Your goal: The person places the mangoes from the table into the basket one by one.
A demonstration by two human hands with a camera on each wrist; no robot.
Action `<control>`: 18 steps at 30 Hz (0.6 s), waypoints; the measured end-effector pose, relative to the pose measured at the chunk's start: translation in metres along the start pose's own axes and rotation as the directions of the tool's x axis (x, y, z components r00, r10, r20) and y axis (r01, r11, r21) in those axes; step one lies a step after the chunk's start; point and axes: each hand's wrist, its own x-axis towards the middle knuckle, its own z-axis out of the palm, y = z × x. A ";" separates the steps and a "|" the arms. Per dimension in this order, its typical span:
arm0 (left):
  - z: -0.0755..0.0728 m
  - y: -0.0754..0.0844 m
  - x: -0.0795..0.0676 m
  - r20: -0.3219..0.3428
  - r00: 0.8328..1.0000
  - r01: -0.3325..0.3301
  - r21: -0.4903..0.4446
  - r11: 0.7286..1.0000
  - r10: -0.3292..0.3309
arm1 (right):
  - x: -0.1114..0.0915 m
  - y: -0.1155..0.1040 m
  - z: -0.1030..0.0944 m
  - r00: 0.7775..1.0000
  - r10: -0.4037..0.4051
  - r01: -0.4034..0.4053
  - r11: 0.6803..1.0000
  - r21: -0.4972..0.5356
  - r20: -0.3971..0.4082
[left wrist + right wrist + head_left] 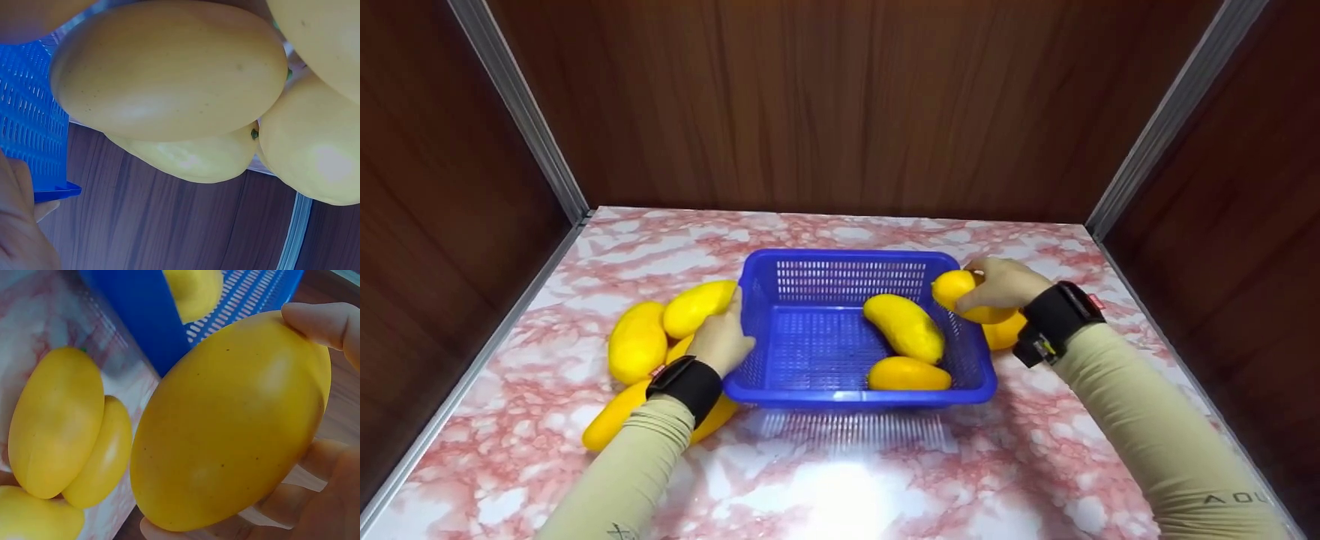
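A blue plastic basket with slotted walls stands mid-table. My left hand holds its left rim, thumb toward the inside; in the left wrist view the hand partly covers the rim. My right hand grips a yellow mango at the basket's right rim; the right wrist view shows this mango between thumb and fingers. Inside, on the right side, lie a long mango and a smaller mango. Several mangoes lie left of the basket, partly hidden by my left arm.
Right of the basket, mangoes lie on the table, mostly covered by my right hand in the head view. The red-and-white marbled tabletop is enclosed by dark wood panels with grey metal corner posts.
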 end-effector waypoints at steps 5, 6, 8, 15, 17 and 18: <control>0.001 -0.001 0.000 -0.011 1.000 -0.003 0.014 1.000 0.003 | 0.002 -0.009 0.004 0.999 -0.030 0.030 0.999 -0.031 -0.013; 0.001 -0.001 0.000 -0.011 1.000 0.000 0.013 1.000 0.001 | 0.002 -0.011 0.005 0.999 -0.038 0.037 0.999 -0.035 -0.013; 0.002 -0.001 0.000 -0.011 1.000 -0.003 0.011 1.000 0.003 | 0.002 -0.015 0.006 0.999 -0.051 0.050 0.998 -0.047 -0.011; 0.001 0.000 0.000 0.009 1.000 0.004 0.004 1.000 -0.004 | 0.006 -0.028 0.012 0.999 -0.045 0.046 0.997 -0.063 0.013; 0.001 0.000 0.000 0.001 1.000 0.006 0.009 1.000 -0.006 | 0.008 -0.031 0.014 0.999 -0.048 0.049 0.997 -0.065 0.012; 0.001 0.000 0.000 -0.002 1.000 0.007 0.009 1.000 -0.007 | 0.009 -0.033 0.015 0.999 -0.048 0.049 0.997 -0.067 0.013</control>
